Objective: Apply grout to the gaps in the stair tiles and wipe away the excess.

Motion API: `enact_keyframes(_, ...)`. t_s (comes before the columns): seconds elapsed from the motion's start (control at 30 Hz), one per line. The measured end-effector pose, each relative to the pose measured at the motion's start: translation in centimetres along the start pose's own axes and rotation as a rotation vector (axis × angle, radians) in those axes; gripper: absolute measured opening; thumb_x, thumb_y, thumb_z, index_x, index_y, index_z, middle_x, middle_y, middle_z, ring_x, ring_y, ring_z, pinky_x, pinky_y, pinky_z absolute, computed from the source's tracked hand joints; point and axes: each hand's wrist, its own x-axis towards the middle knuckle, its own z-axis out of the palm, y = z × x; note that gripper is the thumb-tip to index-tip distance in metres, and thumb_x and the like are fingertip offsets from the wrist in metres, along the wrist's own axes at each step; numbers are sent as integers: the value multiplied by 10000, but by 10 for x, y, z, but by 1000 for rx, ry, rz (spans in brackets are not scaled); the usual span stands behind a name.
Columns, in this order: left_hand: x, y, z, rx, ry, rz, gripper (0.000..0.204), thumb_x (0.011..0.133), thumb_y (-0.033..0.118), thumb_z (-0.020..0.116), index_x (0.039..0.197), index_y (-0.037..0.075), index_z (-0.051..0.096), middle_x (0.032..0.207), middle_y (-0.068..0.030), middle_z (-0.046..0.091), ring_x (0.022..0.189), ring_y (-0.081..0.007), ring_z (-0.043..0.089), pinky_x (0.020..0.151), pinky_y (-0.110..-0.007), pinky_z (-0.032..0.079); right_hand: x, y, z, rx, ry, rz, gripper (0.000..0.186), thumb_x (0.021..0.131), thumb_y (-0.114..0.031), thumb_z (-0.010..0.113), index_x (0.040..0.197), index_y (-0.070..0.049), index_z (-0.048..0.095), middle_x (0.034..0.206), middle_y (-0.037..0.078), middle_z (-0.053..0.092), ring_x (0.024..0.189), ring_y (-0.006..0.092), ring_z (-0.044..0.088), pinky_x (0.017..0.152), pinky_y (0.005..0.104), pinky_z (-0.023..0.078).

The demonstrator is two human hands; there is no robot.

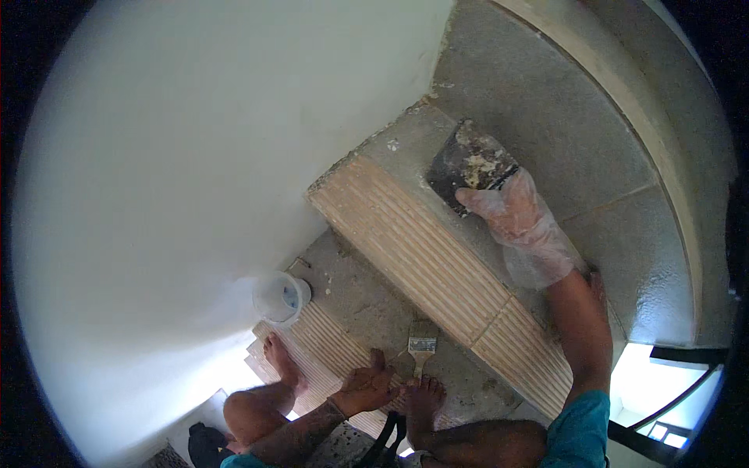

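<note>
Head view, looking down a staircase: we see the right hand (519, 210), covered by a clear plastic glove (538, 261), grasping a dark flat tool (472, 160) by its near edge. We note the thumb laid over its top; the other fingers are mostly hidden. The tool, smeared with pale residue, is at the upper grey tread (530, 93), just beside the upper ribbed strip (421, 246); whether its whole face touches the tread we cannot tell.

Low in the view we find the left hand (367, 388), bare, its fingers loosely curled and parted; we make out nothing held in them. Near it a brush (422, 349) lies on the lower grey tread (359, 288), bristles pointing away from the person, handle end close to the toes of the right foot (424, 398). The left foot (281, 363), also bare, is by the lower ribbed strip (335, 327). Beside the white wall (195, 156) we observe a white bucket (275, 300), its contents too unclear to name. A teal sleeve (581, 429) covers the right upper arm; dark bars (686, 356) cross a bright opening at lower right.
</note>
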Motion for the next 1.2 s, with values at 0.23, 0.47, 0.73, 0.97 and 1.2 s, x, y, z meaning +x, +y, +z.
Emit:
enact_keyframes(0.23,10,1,-4,117,-225,-97,602,825,414,535,1177,-64,433,1059,-359,506,767,-346,636,610,-405,531,0,17,19,-175,48,76,448,788,-240,657,1140,4,527,1005,90,634,908,193,572,840,311,431)
enact_keyframes(0.47,-2,-4,2,-4,-91,4,482,809,359,564,1081,-30,472,780,-215,599,723,-361,614,601,-485,489,2,13,13,-270,119,-24,362,822,-304,602,1055,-29,570,870,161,625,775,275,582,721,382,448)
enact_keyframes(0.73,-2,-1,1,2,-72,26,334,847,329,531,977,24,490,778,-159,626,716,-385,610,595,-481,486,4,39,17,-248,254,-159,315,804,-301,628,925,-15,578,687,125,575,625,226,529,617,377,432)
enact_keyframes(0.97,-1,1,-5,-35,-120,12,393,814,340,558,1006,6,484,722,-181,603,712,-337,624,610,-442,499,2,5,11,-234,98,178,338,789,-292,658,944,1,590,791,138,604,734,187,549,677,356,439)
enact_keyframes(1.2,-3,-3,0,-73,-130,-36,344,814,337,565,934,18,513,820,-180,613,749,-363,613,609,-450,490,3,25,18,38,293,166,365,790,-306,625,844,53,587,748,193,604,700,266,572,654,415,444)
